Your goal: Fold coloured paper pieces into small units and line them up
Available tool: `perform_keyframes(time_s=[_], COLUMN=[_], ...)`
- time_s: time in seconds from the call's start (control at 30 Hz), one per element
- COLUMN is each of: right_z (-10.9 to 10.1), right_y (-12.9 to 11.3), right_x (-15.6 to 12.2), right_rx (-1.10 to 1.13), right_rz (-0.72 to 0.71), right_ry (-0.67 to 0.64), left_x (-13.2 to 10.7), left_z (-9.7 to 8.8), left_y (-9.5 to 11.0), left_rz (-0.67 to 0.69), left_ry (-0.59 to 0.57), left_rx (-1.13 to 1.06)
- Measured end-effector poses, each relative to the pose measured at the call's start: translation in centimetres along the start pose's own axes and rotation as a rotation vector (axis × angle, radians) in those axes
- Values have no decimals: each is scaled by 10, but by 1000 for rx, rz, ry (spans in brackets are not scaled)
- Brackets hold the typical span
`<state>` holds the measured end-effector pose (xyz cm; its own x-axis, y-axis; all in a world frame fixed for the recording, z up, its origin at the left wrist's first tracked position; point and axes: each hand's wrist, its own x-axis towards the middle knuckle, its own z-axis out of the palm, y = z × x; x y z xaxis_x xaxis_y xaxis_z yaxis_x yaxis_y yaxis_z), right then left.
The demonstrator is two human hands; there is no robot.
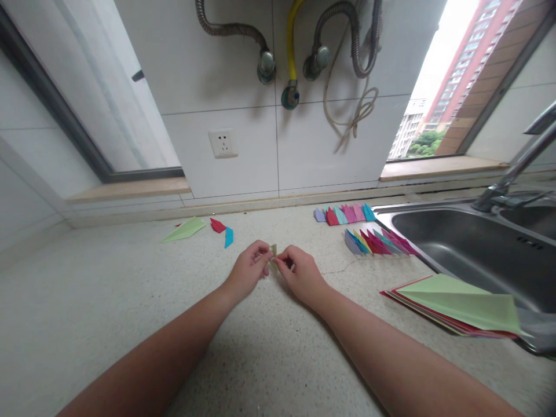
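Between my two hands is a small folded piece of pale green paper [273, 250], held just above the speckled counter. My left hand [252, 263] is closed, pinching its left side with thumb and fingers. On the other side, my right hand [299, 267] grips the paper's edge between thumb and forefinger. Fingers cover much of the paper, so its full shape is hidden. Left of my hands lie a red folded paper piece [218, 225], a blue one [229, 237] and a larger light green one [185, 230].
Two rows of colourful folded paper pieces, a back row [345, 214] and a nearer row [377, 241], lie right of my hands. A stack of folded paper sheets [456, 304] overlaps the edge of the steel sink [428, 217]. A tiled wall with a socket [223, 143] stands behind.
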<state>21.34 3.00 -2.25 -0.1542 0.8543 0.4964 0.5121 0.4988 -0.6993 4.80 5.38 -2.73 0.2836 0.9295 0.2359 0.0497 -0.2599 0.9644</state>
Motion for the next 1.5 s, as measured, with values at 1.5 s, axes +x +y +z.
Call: perform_keyframes(time_s=[1.5], right_z=[-6], right_y=[14], right_x=[11], right_rx=[534], right_rz=[277], right_ry=[-262], left_x=[-1], left_z=[-5], left_y=[-8], left_rz=[-168], left_ry=[-219], left_rx=[-381])
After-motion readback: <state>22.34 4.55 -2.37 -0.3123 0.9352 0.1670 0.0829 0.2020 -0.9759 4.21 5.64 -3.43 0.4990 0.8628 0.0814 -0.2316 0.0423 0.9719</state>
